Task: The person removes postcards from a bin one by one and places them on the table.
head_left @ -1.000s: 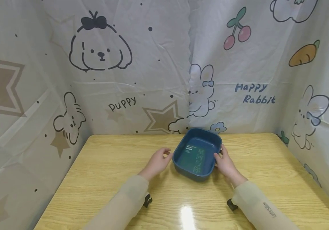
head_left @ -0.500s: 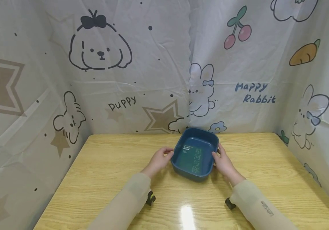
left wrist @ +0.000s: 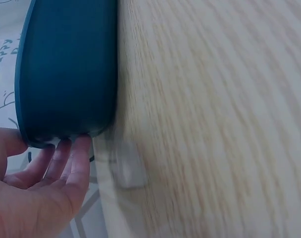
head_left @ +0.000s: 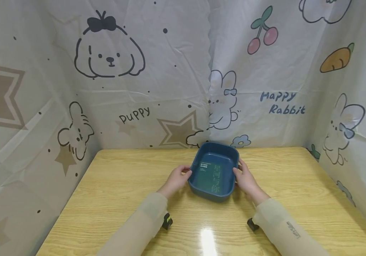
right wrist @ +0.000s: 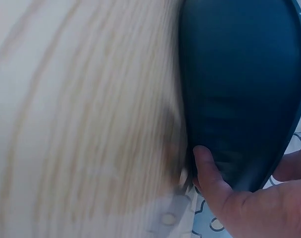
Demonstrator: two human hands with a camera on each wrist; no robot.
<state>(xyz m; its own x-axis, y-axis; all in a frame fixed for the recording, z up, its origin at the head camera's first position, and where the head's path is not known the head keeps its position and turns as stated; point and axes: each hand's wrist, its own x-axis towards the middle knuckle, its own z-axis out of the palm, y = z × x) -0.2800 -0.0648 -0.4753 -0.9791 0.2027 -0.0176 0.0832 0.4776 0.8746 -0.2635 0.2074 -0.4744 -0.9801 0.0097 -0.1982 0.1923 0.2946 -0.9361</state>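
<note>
A dark blue plastic storage box (head_left: pixel 220 148) with rounded corners stands, slightly turned, near the table's back edge. In it lies a flat green book (head_left: pixel 209 179) with white lettering on its cover. My left hand (head_left: pixel 176 180) holds the box's left side, its thumb near the rim and several fingertips against the outer wall in the left wrist view. On the opposite side my right hand (head_left: pixel 247 179) grips the box, thumb at the rim and a finger (right wrist: pixel 210 171) against the outer wall. The other right fingers are partly hidden.
A pale wood-grain table (head_left: pixel 132 170) stretches out on both sides of the box. Right behind its back edge hangs a white cloth (head_left: pixel 176 85) printed with cartoon animals, which also closes in the left and right sides.
The box has slid a little to the left with the book in it, the right hand moving along. My left hand has closed from beside the box onto its left side.
</note>
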